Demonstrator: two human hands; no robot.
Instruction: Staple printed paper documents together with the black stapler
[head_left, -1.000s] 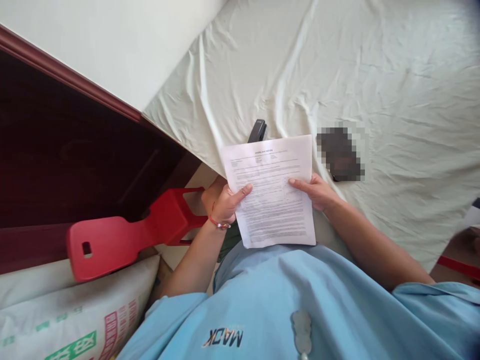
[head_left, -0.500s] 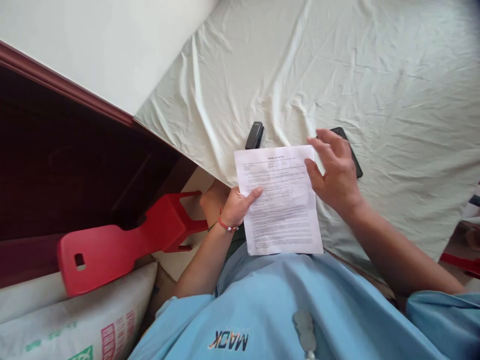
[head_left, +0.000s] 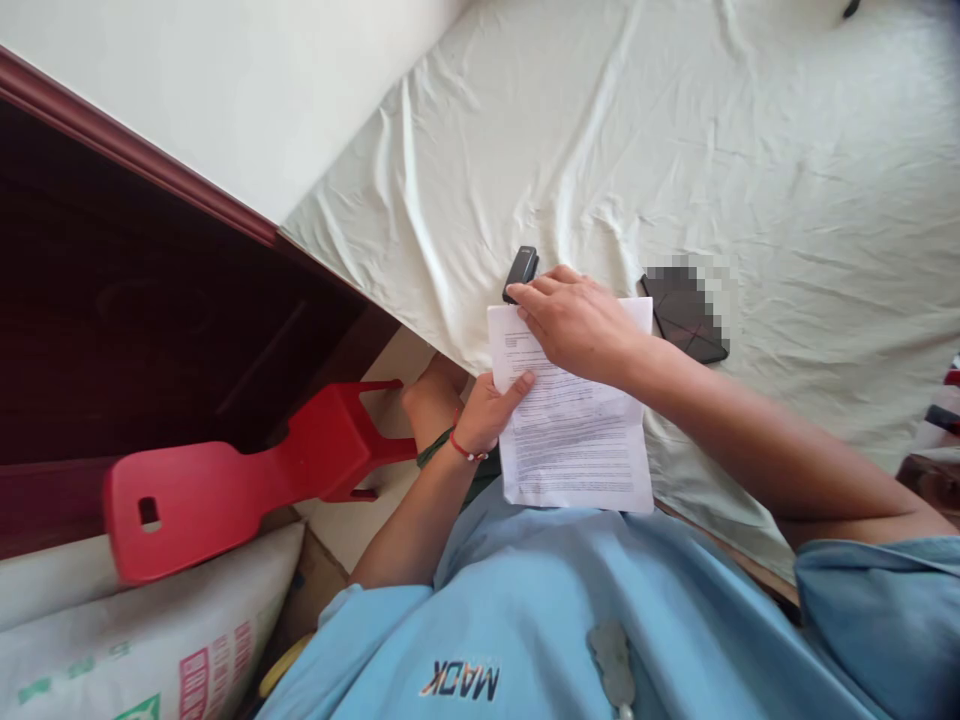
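Note:
A printed sheaf of papers [head_left: 574, 445] lies partly on the bed edge in front of me. My left hand [head_left: 491, 410] grips its left edge, thumb on top; a red bracelet circles that wrist. My right hand [head_left: 574, 320] stretches across the top of the papers, fingers extended and apart, fingertips right beside a small black stapler [head_left: 520, 271] lying on the sheet. Whether they touch the stapler cannot be told. The hand covers the upper part of the page.
A dark phone [head_left: 686, 318] rests on the pale wrinkled bedsheet [head_left: 720, 150], right of the papers. A red plastic stool [head_left: 240, 475] lies tipped at left beside a dark wooden bed frame [head_left: 150, 300]. A printed white sack [head_left: 142, 640] sits at lower left.
My right hand let go of the papers' right edge, rose over the phone, then swung left across the page top to the stapler. My left hand kept its hold.

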